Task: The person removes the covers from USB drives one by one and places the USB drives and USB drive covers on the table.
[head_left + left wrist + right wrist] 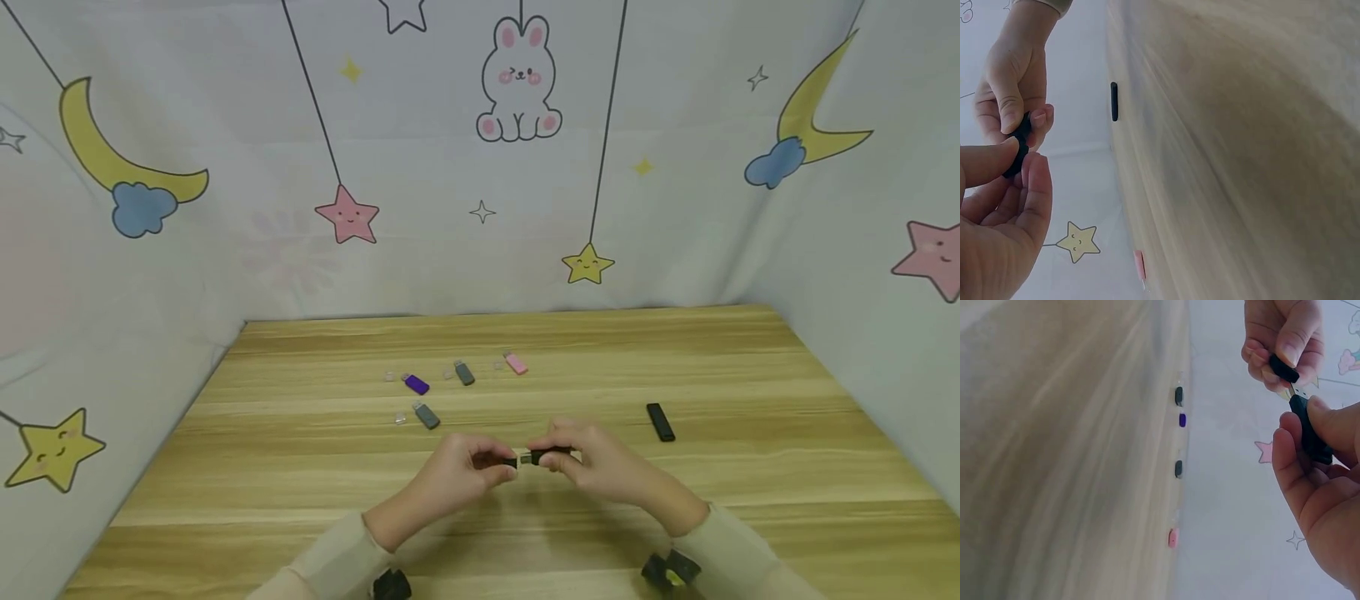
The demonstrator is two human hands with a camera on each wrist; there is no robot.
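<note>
My left hand (472, 468) pinches a small black cap (1284, 369) between thumb and fingers. In my right hand (588, 457) is a black USB stick (1310, 430), its metal plug pointing left at the cap. In the head view a narrow gap shows between plug and cap. Both hands are held over the front middle of the wooden table (315, 533). From the left wrist view, the fingers hide most of the cap and the stick.
Farther back lie a purple USB stick (416, 384), a pink one (516, 363) and two grey ones, a back one (464, 373) and a front one (427, 415). Clear caps, one a front cap (400, 419), lie beside them. A capped black stick (661, 422) lies right.
</note>
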